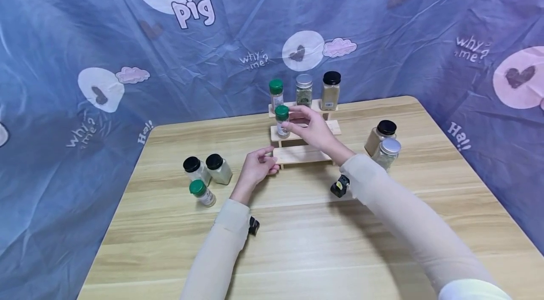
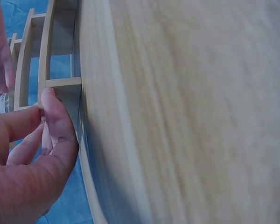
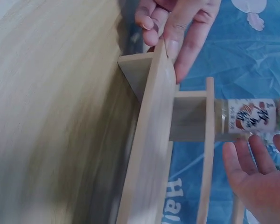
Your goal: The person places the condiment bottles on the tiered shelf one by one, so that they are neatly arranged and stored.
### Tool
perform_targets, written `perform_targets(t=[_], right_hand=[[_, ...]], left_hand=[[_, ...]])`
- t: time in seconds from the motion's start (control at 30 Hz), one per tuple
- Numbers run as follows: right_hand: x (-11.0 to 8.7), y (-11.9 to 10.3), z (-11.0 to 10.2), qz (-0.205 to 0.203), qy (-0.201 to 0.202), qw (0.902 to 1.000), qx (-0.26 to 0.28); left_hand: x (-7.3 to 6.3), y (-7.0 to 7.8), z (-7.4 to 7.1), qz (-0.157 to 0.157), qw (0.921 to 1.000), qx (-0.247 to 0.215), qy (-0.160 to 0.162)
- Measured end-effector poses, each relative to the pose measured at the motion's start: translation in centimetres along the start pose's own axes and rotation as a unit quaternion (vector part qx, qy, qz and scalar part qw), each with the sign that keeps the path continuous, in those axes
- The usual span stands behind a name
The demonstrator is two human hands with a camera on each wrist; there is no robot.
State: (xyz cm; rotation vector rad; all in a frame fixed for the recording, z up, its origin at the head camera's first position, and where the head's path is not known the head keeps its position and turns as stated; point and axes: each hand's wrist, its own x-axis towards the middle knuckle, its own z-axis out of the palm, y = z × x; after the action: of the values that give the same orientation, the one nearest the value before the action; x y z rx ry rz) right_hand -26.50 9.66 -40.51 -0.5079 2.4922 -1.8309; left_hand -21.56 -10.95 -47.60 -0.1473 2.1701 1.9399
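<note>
A three-step wooden rack [image 1: 301,154] stands at the back of the table. My left hand [image 1: 257,167] pinches the left end of its lowest step between thumb and fingers, as the left wrist view shows close up. On the left end of the middle step, a green-capped spice jar [image 1: 282,123] stands upright, its label [image 3: 251,115] facing the right wrist camera. My right hand [image 1: 316,130] holds this jar near its cap with thumb and forefinger, the other fingers [image 3: 259,154] spread beside it. The top step bears another green-capped jar [image 1: 276,94], a silver-lidded jar [image 1: 303,91] and a black-lidded jar [image 1: 330,92].
Left on the table are two black-lidded jars [image 1: 220,170] and a green-capped jar [image 1: 203,193]. To the right, near my right forearm, stand a black-lidded jar [image 1: 378,138] and a silver-lidded jar [image 1: 386,153]. A blue printed cloth [image 1: 221,82] hangs behind the table.
</note>
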Motion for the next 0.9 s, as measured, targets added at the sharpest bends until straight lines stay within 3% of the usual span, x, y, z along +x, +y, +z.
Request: perform_targets(t=[0.27, 0.53, 0.73, 0.9], right_hand=[[-3.1, -0.1, -4.4, -0.024, 0.031, 0.9992, 0.006], [-7.6, -0.7, -9.2, -0.005, 0.080, 0.9964, -0.028], [-10.9, -0.6, -12.6, -0.046, 0.112, 0.9922, -0.029], [-13.5, 0.3, -15.0, -0.088, 0.144, 0.9849, 0.036]], left_hand=[[0.1, 0.0, 0.1, -0.001, 1.0000, 0.006, -0.003], [0.0, 0.1, -0.5, 0.000, 1.0000, 0.005, 0.001], [-0.1, 0.1, -0.4, 0.000, 1.0000, 0.003, -0.003], [0.1, -0.1, -0.1, -0.003, 0.9999, 0.014, -0.002]])
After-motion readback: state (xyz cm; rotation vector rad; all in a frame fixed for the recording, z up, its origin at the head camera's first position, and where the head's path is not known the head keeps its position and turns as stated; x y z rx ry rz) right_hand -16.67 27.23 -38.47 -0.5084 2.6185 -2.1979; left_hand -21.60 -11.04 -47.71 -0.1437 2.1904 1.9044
